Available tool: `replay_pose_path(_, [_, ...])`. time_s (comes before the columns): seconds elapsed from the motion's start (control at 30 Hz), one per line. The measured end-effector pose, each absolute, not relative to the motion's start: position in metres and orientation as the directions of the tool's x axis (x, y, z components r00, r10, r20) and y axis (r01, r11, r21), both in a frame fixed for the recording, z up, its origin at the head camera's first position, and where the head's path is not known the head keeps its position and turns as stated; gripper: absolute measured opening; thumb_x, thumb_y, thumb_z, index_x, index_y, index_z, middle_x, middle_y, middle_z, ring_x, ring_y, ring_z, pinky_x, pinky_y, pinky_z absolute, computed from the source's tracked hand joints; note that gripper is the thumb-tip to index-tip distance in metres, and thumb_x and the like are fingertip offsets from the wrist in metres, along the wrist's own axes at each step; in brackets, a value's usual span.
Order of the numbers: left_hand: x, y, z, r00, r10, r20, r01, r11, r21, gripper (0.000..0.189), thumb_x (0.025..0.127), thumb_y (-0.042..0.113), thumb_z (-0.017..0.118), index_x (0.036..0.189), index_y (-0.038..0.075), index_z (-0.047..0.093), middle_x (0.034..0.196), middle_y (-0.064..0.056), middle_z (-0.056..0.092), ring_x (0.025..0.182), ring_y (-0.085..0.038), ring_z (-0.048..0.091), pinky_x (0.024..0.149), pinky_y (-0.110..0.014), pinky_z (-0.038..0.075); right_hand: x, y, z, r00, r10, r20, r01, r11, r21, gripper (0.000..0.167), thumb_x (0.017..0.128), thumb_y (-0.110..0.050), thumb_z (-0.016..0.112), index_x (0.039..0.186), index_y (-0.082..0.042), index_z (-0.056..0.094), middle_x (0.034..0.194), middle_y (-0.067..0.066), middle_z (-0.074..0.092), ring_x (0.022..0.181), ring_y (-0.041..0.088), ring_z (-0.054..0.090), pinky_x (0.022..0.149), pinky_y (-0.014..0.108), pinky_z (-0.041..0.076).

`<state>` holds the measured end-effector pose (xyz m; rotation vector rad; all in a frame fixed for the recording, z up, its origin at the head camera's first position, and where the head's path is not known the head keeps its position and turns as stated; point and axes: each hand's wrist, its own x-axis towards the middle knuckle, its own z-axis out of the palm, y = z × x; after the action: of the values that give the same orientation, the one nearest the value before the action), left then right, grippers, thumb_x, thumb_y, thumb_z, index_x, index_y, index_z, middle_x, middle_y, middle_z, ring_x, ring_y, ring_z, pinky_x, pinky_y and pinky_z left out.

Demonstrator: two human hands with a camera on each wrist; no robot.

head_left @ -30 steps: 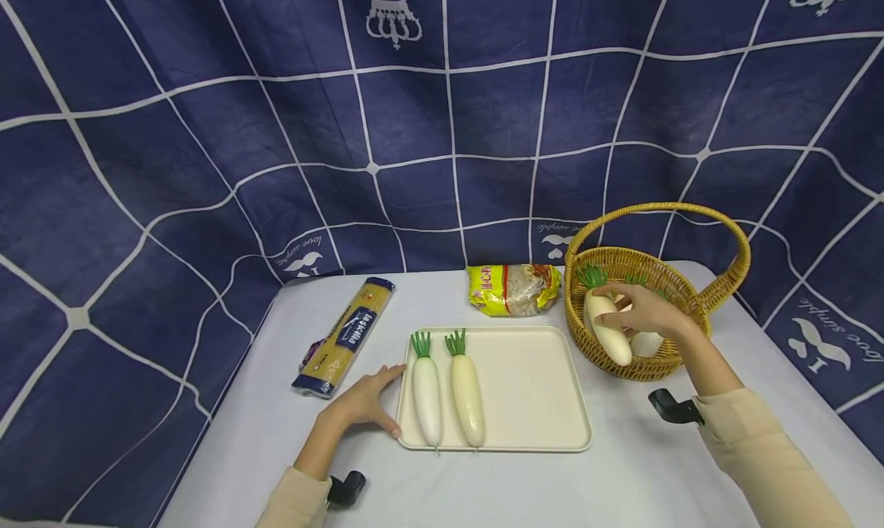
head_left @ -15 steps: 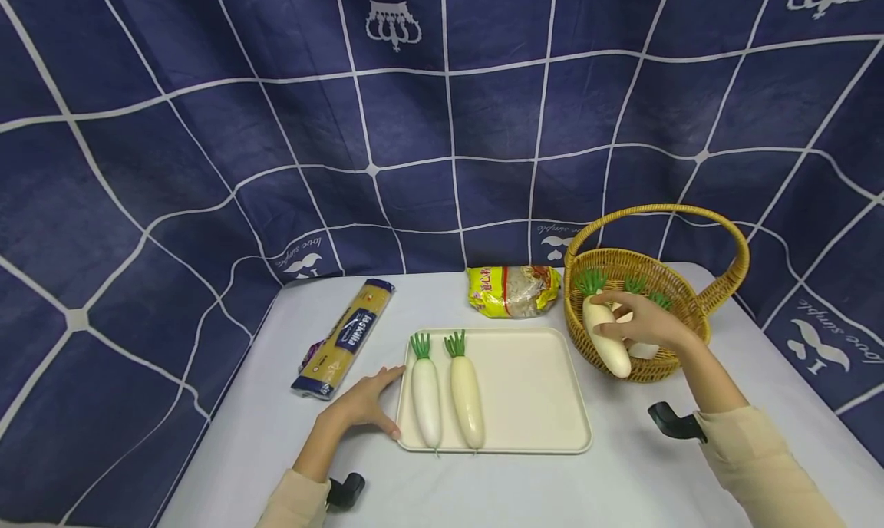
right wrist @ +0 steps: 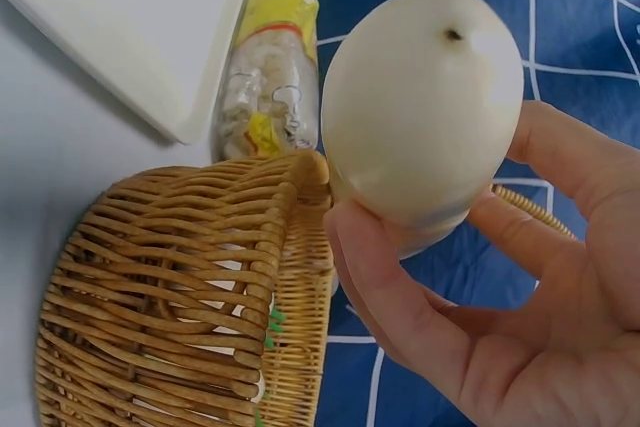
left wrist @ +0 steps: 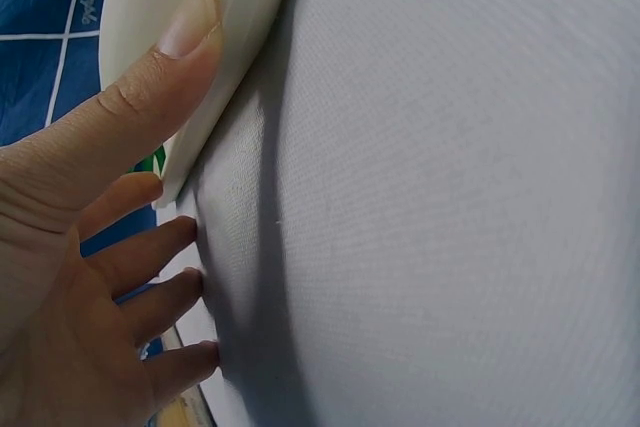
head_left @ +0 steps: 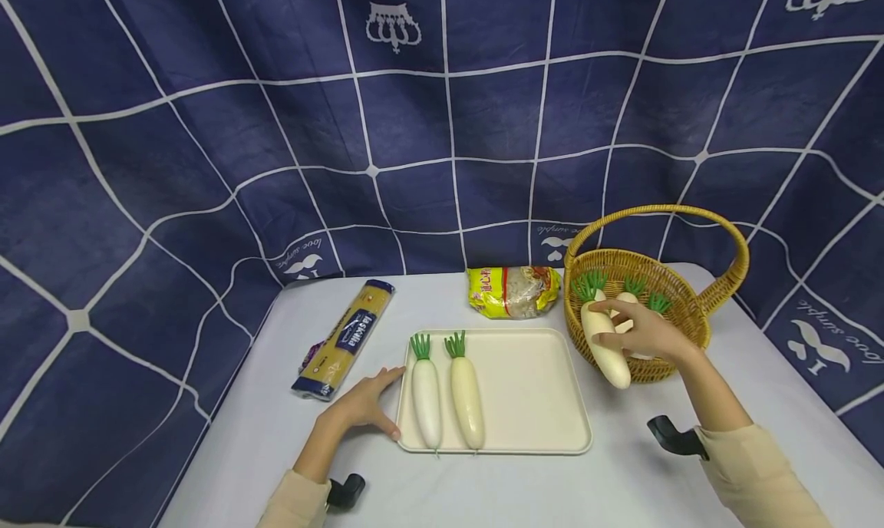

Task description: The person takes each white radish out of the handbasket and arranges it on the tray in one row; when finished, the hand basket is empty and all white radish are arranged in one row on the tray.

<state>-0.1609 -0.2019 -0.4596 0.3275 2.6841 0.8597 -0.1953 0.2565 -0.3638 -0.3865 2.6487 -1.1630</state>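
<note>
Head view: right hand holds radish over basket rim, apart from tray.

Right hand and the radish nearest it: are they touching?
Touching. The right wrist view shows the right hand gripping the radish, fingers against its sides.

Table: bright, even light
Curtain: dimmer, dark lower left
Tray: soft shadow beside it, left wrist view
Held radish: soft sheen
</note>
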Motion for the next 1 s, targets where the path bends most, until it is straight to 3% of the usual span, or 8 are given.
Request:
replay_pose_path(0.4, [-0.160, -0.202, -0.460, -0.927, 0.299, -0.225, 0.113, 0.798, 0.592, 0.113, 0.042, 0.023, 0.093, 0.142, 0.008, 0.041, 0.143, -0.031, 0.033, 0.130, -0.051, 0.032, 0.105, -0.063, 0.029, -0.184, 0.252, -0.362, -0.936, -0.353, -0.010, -0.250, 0.681, -0.688, 0.057, 0.083, -0.024, 0.071, 0.131, -0.001, 0.049, 0.115, 0.028, 0.054, 0.097, 0.038, 0.059, 0.066, 0.037, 0.056])
replay_pose_path(0.6, [-0.160, -0.202, -0.461, -0.929, 0.292, -0.229, 0.105, 0.798, 0.594, 0.113, 0.042, 0.023, 0.093, 0.142, 0.008, 0.042, 0.144, -0.031, 0.033, 0.130, -0.052, 0.032, 0.105, -0.063, 0.029, -0.179, 0.246, -0.360, -0.929, -0.368, -0.032, -0.237, 0.661, -0.712, 0.059, 0.083, -0.023, 0.071, 0.133, -0.001, 0.047, 0.115, 0.030, 0.053, 0.088, 0.033, 0.063, 0.068, 0.038, 0.056])
replay_pose_path(0.83, [-0.160, -0.202, -0.460, -0.930, 0.287, -0.230, 0.102, 0.801, 0.591, 0.113, 0.042, 0.024, 0.093, 0.142, 0.009, 0.042, 0.144, -0.031, 0.033, 0.130, -0.051, 0.032, 0.104, -0.064, 0.029, -0.179, 0.238, -0.365, -0.912, -0.408, 0.036, -0.307, 0.622, -0.720, 0.054, 0.082, -0.019, 0.072, 0.129, -0.002, 0.052, 0.115, 0.022, 0.057, 0.100, 0.034, 0.056, 0.073, 0.036, 0.054])
replay_pose_path(1.0, [-0.161, -0.202, -0.460, -0.929, 0.292, -0.226, 0.108, 0.799, 0.591, 0.113, 0.042, 0.024, 0.093, 0.142, 0.009, 0.042, 0.143, -0.031, 0.033, 0.130, -0.051, 0.032, 0.104, -0.063, 0.029, -0.179, 0.230, -0.370, -0.909, -0.416, 0.035, -0.309, 0.614, -0.727, 0.052, 0.082, -0.020, 0.072, 0.127, -0.004, 0.054, 0.108, 0.019, 0.060, 0.095, 0.030, 0.056, 0.069, 0.032, 0.051])
